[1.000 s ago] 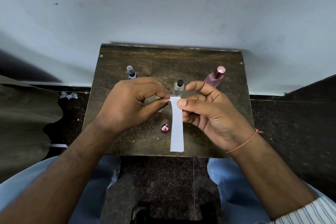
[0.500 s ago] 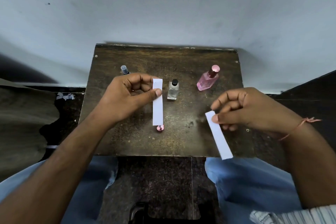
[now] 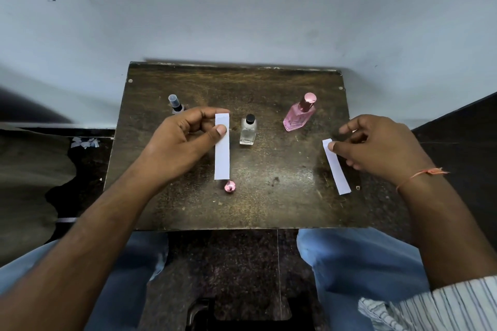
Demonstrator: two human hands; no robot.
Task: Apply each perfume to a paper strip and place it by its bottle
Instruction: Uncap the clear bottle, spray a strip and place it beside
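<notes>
Three perfume bottles stand on a small dark wooden table (image 3: pixel 269 209): a dark one with a clear cap (image 3: pixel 175 104) at back left, partly hidden by my left hand, a clear one with a black cap (image 3: pixel 248 130) in the middle, and a pink one (image 3: pixel 299 113) at back right. My left hand (image 3: pixel 183 142) pinches the top of a white paper strip (image 3: pixel 222 153) just left of the clear bottle. My right hand (image 3: pixel 376 150) pinches a second white strip (image 3: pixel 336 166) near the table's right edge, below the pink bottle.
A small pink cap (image 3: pixel 230 186) lies on the table just under the left strip's lower end. The table stands against a grey wall (image 3: pixel 242 8). My knees in blue jeans (image 3: pixel 349 263) are below its front edge. Paper scraps (image 3: pixel 84 142) lie on the floor at left.
A second ago both hands held the paper together at the middle. They have drawn apart, each with one strip; the right strip has come down over the table's right edge.
</notes>
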